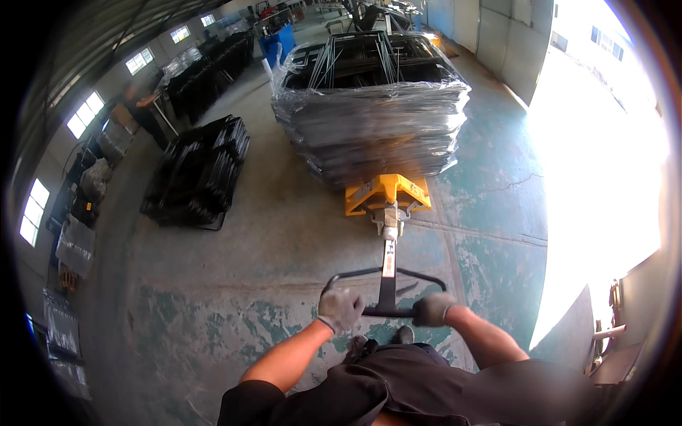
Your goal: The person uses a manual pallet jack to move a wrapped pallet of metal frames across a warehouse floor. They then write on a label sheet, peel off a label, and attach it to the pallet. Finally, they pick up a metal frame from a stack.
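Observation:
Both my hands wear grey gloves and grip the black loop handle (387,312) of a yellow pallet jack (389,188). My left hand (341,309) is closed round the loop's left side, and my right hand (434,309) is closed round its right side. From the handle, a shaft with a white label runs up to the jack's yellow body. Beyond it stands a wide load (373,131) of stacked black frames wrapped in clear plastic film, close against the jack. The jack's forks are hidden by the load.
A stack of black frames (197,170) lies on the floor to the left. Farther left, a person (143,113) stands near more stacked goods (202,82). Bright sunlight enters through a wide doorway (604,163) on the right. The concrete floor (234,263) has worn green paint.

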### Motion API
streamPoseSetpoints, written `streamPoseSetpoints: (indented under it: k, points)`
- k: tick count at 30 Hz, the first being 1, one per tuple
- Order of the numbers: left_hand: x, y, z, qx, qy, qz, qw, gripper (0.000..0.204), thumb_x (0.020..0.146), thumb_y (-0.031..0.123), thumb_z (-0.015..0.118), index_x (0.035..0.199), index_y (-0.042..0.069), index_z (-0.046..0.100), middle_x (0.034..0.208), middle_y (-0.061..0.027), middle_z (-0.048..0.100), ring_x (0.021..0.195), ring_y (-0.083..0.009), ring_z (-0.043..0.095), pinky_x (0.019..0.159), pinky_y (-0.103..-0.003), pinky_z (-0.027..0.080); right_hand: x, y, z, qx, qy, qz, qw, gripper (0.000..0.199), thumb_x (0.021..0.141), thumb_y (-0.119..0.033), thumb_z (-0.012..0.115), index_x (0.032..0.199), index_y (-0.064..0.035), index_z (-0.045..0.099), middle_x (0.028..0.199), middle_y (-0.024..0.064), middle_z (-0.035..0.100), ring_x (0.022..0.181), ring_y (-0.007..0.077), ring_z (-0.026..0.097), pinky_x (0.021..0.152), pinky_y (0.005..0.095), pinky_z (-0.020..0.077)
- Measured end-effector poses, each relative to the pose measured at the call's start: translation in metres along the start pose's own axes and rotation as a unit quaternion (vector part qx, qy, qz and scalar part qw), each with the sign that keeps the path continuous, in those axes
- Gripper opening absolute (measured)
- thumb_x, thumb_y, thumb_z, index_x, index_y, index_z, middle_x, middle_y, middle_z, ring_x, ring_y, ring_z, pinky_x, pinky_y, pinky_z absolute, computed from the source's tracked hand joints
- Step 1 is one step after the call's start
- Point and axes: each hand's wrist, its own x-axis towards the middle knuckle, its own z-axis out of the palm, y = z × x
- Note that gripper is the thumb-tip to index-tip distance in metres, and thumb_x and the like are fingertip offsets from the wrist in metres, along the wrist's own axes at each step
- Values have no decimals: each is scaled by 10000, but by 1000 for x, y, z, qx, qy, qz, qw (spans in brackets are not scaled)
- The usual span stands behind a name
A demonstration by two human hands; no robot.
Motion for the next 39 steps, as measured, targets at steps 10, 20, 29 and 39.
streamPoseSetpoints:
  k: [10, 20, 29, 39]
  points:
    - [133, 5, -68, 45, 236, 33, 970, 271, 958, 249, 701, 725, 112, 689, 781, -158, 709, 700, -408, 717, 646, -533, 581, -10, 10, -119, 13, 312, 62, 948, 291, 915, -364, 671, 979, -131, 834, 961, 173, 813, 941, 401, 795, 848, 528, 632]
    - [-67, -23, 108, -9, -364, -92, 927, 395, 1033, 387, 572, 1098, 102, 839, 1194, -202, 808, 1180, -433, 751, 1009, -561, 584, 149, 35, 298, 181, 63, 147, 970, 468, 1002, -515, 645, 1273, -177, 820, 1231, 198, 812, 1179, 375, 779, 1023, 503, 593]
    - [122, 2, -89, 40, 159, 17, 986, 343, 1016, 318, 637, 782, 97, 757, 840, -182, 758, 799, -419, 754, 721, -566, 601, -5, 9, -131, 9, 192, 14, 981, 452, 921, -555, 751, 1109, -155, 848, 1069, 146, 826, 1043, 382, 789, 905, 508, 617]
    - [-7, 9, 1, 34, -32, -74, 996, 321, 995, 351, 643, 850, 117, 807, 875, -190, 778, 843, -417, 783, 779, -571, 611, 4, -23, 33, 49, 147, 43, 987, 348, 917, -457, 719, 1006, -149, 852, 981, 202, 815, 992, 367, 817, 930, 525, 621]
